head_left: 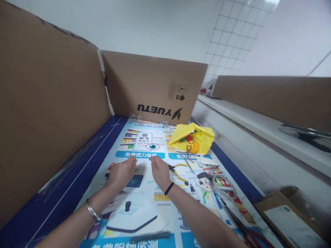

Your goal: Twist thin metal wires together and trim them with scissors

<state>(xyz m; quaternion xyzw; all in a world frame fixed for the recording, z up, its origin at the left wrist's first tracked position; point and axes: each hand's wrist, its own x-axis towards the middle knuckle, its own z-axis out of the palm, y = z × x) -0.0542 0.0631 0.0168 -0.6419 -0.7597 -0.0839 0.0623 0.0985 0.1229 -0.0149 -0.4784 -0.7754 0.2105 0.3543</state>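
Observation:
My left hand (122,173), with a silver bangle on its wrist, is closed with thumb and fingertips pressed together. Opposite it, my right hand (160,173) is closed in a similar pinch, a black band round its wrist. A short gap separates the two hands, both above a printed poster sheet (141,194). Whatever lies between the fingers, if anything, is too thin or hidden to name. Just right of my right hand lie yellow-handled pliers (180,173). Farther back sits an open yellow bag (207,136) with red, green and orange thread-like items at its mouth.
Cardboard panels stand at the left (51,82) and back (155,82). Thin wires (69,167) lie along the left; a short bundle (152,236) lies in front. At right are a pale coil (234,191) and a red-handled tool (243,229). A white ledge (245,117) runs alongside.

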